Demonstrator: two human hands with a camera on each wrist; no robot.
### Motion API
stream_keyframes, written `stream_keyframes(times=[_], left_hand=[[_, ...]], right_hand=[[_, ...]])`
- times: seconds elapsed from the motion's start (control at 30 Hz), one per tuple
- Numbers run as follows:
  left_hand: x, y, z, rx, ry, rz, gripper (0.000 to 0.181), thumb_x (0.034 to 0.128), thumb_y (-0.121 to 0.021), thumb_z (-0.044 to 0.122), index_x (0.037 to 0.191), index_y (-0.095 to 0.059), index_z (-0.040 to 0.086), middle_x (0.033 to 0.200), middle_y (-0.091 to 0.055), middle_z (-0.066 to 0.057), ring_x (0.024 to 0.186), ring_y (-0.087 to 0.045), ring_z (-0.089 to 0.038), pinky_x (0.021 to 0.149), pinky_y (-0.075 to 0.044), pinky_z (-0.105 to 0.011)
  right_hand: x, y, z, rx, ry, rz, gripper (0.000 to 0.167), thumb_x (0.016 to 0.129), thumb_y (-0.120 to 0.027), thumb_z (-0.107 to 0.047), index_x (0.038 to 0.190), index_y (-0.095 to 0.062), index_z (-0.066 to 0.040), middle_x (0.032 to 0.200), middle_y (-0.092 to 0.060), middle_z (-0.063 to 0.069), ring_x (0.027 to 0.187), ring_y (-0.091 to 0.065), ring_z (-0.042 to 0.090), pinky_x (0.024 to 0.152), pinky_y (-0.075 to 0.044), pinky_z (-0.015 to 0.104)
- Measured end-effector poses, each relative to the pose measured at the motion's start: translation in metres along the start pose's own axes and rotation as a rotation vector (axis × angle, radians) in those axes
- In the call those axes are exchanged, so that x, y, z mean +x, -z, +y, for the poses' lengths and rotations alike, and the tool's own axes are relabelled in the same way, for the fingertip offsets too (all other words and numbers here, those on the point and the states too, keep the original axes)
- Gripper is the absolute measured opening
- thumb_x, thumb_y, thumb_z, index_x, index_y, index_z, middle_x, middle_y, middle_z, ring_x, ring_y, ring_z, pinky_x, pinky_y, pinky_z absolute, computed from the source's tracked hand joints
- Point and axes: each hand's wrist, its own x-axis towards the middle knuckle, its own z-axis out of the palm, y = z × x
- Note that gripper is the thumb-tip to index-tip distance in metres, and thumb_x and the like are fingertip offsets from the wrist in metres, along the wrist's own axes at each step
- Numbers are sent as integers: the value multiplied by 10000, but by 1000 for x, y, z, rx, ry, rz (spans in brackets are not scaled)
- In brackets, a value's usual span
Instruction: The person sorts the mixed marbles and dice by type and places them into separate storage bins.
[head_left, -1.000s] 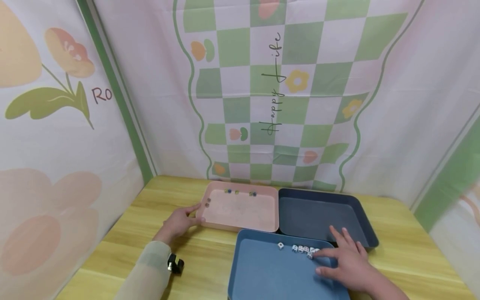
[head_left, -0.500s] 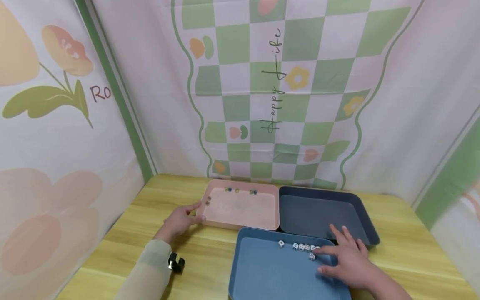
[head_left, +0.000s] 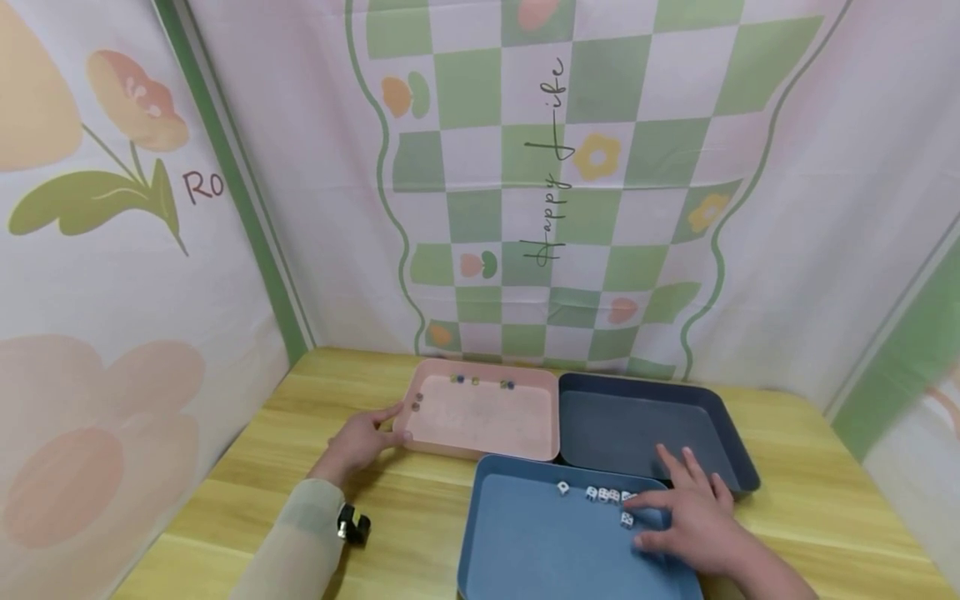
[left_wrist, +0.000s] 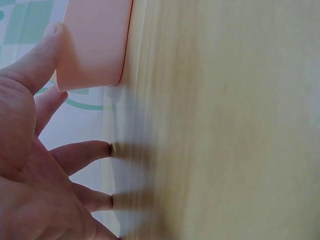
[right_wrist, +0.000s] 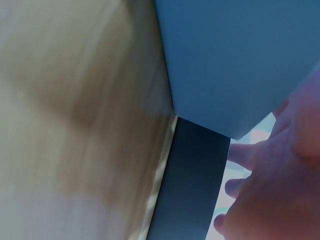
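Note:
My left hand (head_left: 358, 442) touches the near left corner of a pink tray (head_left: 480, 454) with thumb and index finger. In the left wrist view, the thumb (left_wrist: 42, 60) lies at the tray's rim, and the other fingers spread down to the table. Over the right side of a blue tray (head_left: 525, 542) hovers my right hand (head_left: 705, 521), fingers spread. Its index fingertip is at the end of a row of white dice (head_left: 603, 495), hiding part of it. One die (head_left: 626, 520) lies apart below that fingertip; another die (head_left: 563, 488) sits to the left.
A dark navy tray (head_left: 637, 425) stands behind the blue one, beside the pink one. Several tiny coloured pieces (head_left: 476, 382) lie along the pink tray's far and left sides, too small to identify. All stand on a wooden table (head_left: 405, 533) before a patterned curtain (head_left: 465, 167).
One die has shifted slightly nearer to me, away from the row under my right index finger. The right hand has barely moved; the left hand stays at the pink tray's corner.

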Motion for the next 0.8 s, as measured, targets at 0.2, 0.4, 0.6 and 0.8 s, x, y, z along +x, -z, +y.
stream_keyframes(times=[0.2, 0.4, 0.6, 0.8], left_hand=[[2, 0, -1, 8, -15, 5, 617, 864, -734, 515, 1430, -534, 375, 1475, -479, -137, 1375, -361, -444, 956, 88, -812], [3, 0, -3, 7, -32, 9, 608, 864, -734, 513, 1424, -539, 377, 1466, -493, -123, 1377, -363, -437, 971, 100, -799], [2, 0, -3, 9, -35, 8, 618, 861, -737, 514, 1427, -543, 358, 1460, -495, -139, 1373, -361, -449, 967, 106, -799], [1, 0, -2, 9, -35, 7, 613, 870, -730, 510, 1432, -539, 357, 1463, -489, -149, 1373, -357, -454, 963, 107, -800]], right_hand=[[4, -1, -2, -1, 4, -11, 373, 632, -869, -532, 972, -770, -418, 1571, -184, 312, 1402, 30, 586, 979, 7, 785], [6, -1, -1, 16, 0, -25, 352, 631, -876, -514, 953, -777, -411, 1578, -187, 298, 1408, 42, 576, 974, 21, 783], [8, -2, 0, 5, 5, -18, 307, 649, -869, -504, 931, -774, -428, 1576, -202, 293, 1412, 33, 569, 976, 23, 783], [9, -3, -1, -4, -9, -12, 252, 662, -865, -500, 886, -773, -431, 1567, -240, 288, 1413, 12, 563, 969, 40, 791]])
